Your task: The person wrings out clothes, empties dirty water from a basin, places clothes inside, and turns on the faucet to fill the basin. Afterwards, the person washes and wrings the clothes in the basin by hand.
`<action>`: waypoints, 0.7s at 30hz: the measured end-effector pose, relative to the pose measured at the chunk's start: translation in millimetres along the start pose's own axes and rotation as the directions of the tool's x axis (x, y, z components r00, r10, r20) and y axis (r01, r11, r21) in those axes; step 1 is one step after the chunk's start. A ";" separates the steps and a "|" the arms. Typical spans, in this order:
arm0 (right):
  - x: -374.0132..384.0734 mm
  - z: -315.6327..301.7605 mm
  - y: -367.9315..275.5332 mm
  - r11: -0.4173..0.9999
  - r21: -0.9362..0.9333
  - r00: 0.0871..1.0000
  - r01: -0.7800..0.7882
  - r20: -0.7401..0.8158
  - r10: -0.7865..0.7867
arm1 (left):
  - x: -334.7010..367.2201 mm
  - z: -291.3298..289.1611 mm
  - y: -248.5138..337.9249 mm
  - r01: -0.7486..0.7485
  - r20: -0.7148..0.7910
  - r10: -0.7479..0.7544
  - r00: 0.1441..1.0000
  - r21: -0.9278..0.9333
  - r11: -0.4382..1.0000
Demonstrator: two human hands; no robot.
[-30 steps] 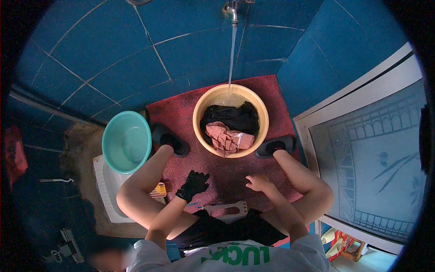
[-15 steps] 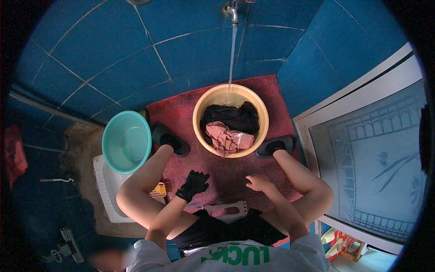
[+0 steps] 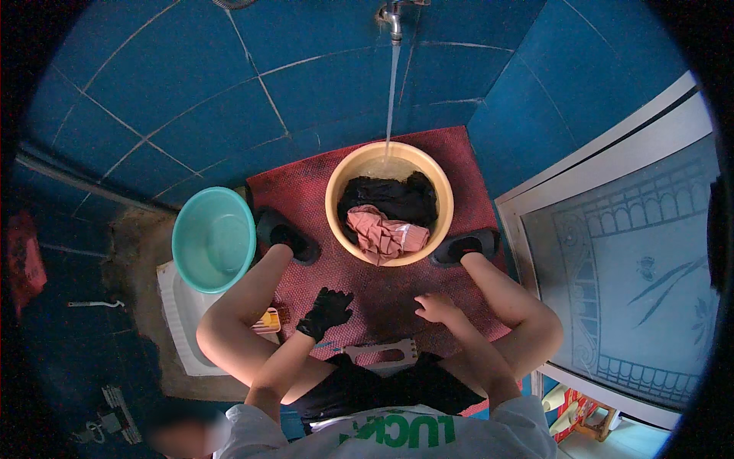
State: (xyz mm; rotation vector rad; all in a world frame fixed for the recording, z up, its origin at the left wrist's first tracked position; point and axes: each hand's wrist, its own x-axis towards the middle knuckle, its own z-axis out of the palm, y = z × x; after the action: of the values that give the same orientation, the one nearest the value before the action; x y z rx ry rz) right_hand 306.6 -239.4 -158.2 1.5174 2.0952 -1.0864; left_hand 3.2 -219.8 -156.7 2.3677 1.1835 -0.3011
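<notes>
My left hand (image 3: 326, 314), in a black glove, hangs over the red mat (image 3: 306, 172) with its fingers bent but apart. It holds nothing. My bare right hand (image 3: 437, 307) hovers to the right of it, empty, fingers loosely curled with a gap at the thumb. Beyond both hands stands a cream-yellow basin (image 3: 334, 225) between my feet. Inside lie a dark, wet-looking garment (image 3: 386, 199) and, nearer me, a pink ribbed garment (image 3: 376, 236) that reaches the near rim. Water runs from a wall tap (image 3: 395, 29) into the basin's far side. Neither hand touches the basin.
A turquoise basin (image 3: 214, 256) stands at the left, over a white squat toilet (image 3: 177, 310). By my left leg lies a yellow-and-white item (image 3: 267, 321). A grey stool edge (image 3: 380, 353) shows between my thighs. Blue tiled walls (image 3: 321, 92) and a frosted glass door (image 3: 634, 252) close in the space.
</notes>
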 end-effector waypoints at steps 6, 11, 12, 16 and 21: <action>1.0 5.3 4.0 1.000 0.004 1.000 -0.002 -0.031 0.002 | 0.4 -4.9 2.8 0.012 0.029 -0.011 1.000 -0.011 1.000; 1.9 6.3 4.1 1.000 -0.014 0.999 0.006 -0.047 -0.007 | 0.4 -6.7 2.6 0.020 0.039 -0.019 0.999 -0.026 0.999; 2.0 7.2 4.9 1.000 -0.014 0.999 0.006 -0.047 -0.006 | 0.7 -7.4 3.2 0.021 0.047 -0.020 0.999 -0.028 0.999; 1.9 8.7 6.7 1.000 0.009 0.998 0.023 -0.067 -0.022 | 0.8 -4.7 2.8 0.021 0.046 -0.021 0.999 -0.008 1.000; 2.1 6.9 4.5 1.000 0.006 0.998 0.024 -0.066 -0.023 | -1.3 8.2 -3.7 -0.036 -0.088 0.033 0.996 -0.025 0.999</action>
State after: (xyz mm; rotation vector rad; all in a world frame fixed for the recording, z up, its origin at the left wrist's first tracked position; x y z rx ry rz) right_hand 308.8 -242.6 -165.8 1.5553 2.1602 -1.0662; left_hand -0.4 -222.9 -164.4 2.3978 1.1772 -0.1707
